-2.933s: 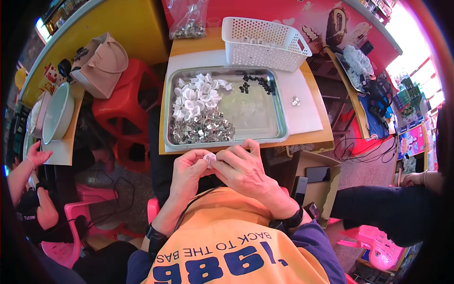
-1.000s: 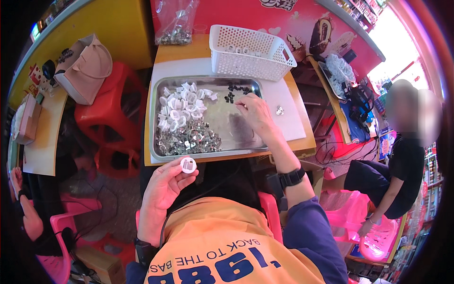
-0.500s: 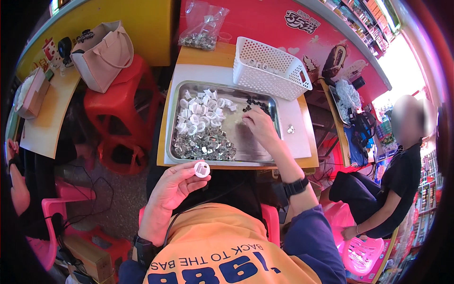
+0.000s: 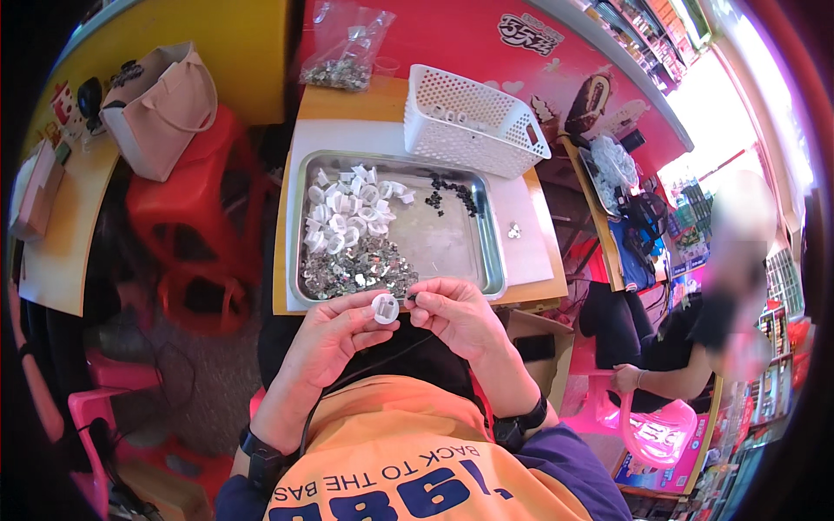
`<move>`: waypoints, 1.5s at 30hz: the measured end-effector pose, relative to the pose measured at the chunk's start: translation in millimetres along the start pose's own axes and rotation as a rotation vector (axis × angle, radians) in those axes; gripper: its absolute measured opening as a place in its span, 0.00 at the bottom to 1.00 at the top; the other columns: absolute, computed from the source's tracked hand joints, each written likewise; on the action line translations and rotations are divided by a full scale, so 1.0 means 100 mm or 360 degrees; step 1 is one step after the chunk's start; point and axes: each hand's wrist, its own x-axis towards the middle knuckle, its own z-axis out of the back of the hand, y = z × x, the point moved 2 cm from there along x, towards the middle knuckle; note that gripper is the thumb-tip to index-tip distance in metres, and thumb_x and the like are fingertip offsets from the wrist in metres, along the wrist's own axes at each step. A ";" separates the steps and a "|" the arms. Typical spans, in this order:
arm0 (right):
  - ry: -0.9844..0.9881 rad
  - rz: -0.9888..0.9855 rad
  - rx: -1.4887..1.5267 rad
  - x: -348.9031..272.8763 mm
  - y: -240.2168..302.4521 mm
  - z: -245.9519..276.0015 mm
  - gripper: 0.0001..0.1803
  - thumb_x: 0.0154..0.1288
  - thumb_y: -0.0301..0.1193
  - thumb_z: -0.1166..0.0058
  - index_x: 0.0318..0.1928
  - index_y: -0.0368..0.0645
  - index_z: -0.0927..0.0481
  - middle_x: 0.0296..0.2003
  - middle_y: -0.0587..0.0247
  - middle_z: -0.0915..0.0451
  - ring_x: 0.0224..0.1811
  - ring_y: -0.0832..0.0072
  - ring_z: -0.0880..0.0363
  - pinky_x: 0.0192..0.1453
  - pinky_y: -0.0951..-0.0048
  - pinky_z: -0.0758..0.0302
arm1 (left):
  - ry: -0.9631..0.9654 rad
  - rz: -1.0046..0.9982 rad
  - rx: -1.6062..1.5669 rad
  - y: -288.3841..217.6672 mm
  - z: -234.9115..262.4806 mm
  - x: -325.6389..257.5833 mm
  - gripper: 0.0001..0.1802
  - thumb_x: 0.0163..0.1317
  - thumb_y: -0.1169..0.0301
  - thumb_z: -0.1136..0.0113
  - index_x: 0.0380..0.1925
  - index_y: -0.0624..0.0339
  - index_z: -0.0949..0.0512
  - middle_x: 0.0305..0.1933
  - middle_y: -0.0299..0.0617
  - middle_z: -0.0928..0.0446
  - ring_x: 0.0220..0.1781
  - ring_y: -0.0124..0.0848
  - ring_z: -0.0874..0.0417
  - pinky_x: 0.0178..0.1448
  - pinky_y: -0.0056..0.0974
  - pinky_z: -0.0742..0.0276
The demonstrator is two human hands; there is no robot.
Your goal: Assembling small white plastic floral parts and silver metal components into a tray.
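Between the fingers of my left hand (image 4: 340, 328) is a round white plastic cap (image 4: 385, 308), held just off the tray's near edge. My right hand (image 4: 456, 317) is beside it, thumb and forefinger pinched on a small black piece (image 4: 412, 296). The metal tray (image 4: 498, 252) holds a heap of white plastic caps (image 4: 352, 204) at its left. Small metal parts (image 4: 358, 267) lie in a pile at its near left. Little black pieces (image 4: 452, 193) are scattered at the far right of the tray.
Behind the tray stands a white perforated basket (image 4: 473, 130) with a few white pieces inside. A clear bag of metal parts (image 4: 343, 71) is at the back left. Small pale pieces (image 4: 514, 230) lie right of the tray. Another person (image 4: 678, 373) sits at the right.
My right hand has moved from the black pieces in the tray back to the white cap, with a black piece in its fingertips. My left hand still holds the cap.
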 end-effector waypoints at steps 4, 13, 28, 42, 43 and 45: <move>-0.0017 0.0023 0.0005 0.00 -0.03 -0.08 0.07 0.65 0.23 0.47 0.41 0.33 0.22 0.35 0.54 0.20 0.31 0.76 0.25 0.38 0.77 0.24 | 0.0011 -0.0024 0.0025 -0.03 0.04 -0.01 0.18 0.64 0.74 0.47 0.53 0.69 0.27 0.46 0.49 0.20 0.46 0.38 0.16 0.50 0.36 0.18; 0.0110 -0.0078 0.0304 -0.02 -0.08 -0.08 0.06 0.66 0.25 0.48 0.42 0.37 0.24 0.35 0.58 0.19 0.30 0.79 0.26 0.36 0.80 0.25 | 0.0029 -0.0008 0.0005 0.00 0.07 -0.02 0.15 0.64 0.72 0.47 0.48 0.69 0.26 0.42 0.50 0.19 0.39 0.38 0.15 0.43 0.36 0.16; -0.0041 0.0781 -0.1447 -0.17 0.09 -0.32 0.07 0.55 0.18 0.40 0.36 0.38 0.19 0.36 0.67 0.23 0.35 0.81 0.27 0.39 0.82 0.30 | 0.0144 0.0029 -0.0043 0.06 0.11 0.00 0.12 0.65 0.68 0.46 0.41 0.67 0.25 0.33 0.45 0.19 0.31 0.33 0.16 0.35 0.32 0.17; 0.0110 0.1462 -0.2270 -0.12 0.05 -0.44 0.10 0.49 0.25 0.36 0.34 0.45 0.20 0.33 0.69 0.23 0.39 0.71 0.23 0.46 0.69 0.31 | 0.0159 0.0006 0.0084 0.09 0.17 0.01 0.14 0.66 0.66 0.46 0.41 0.68 0.23 0.33 0.41 0.20 0.30 0.28 0.18 0.36 0.31 0.19; 0.0111 0.1462 -0.2270 -0.12 0.05 -0.44 0.10 0.49 0.25 0.36 0.34 0.45 0.20 0.33 0.69 0.23 0.39 0.71 0.23 0.46 0.69 0.31 | 0.0168 0.0011 0.0064 0.10 0.17 0.02 0.13 0.66 0.67 0.45 0.41 0.67 0.22 0.32 0.41 0.20 0.30 0.27 0.18 0.37 0.29 0.19; 0.0105 0.1490 -0.2296 -0.12 0.05 -0.45 0.11 0.49 0.24 0.36 0.35 0.45 0.20 0.33 0.68 0.23 0.39 0.71 0.23 0.46 0.70 0.31 | 0.0176 0.0015 0.0045 0.10 0.19 0.02 0.12 0.66 0.68 0.44 0.41 0.66 0.22 0.32 0.40 0.20 0.31 0.25 0.18 0.37 0.28 0.19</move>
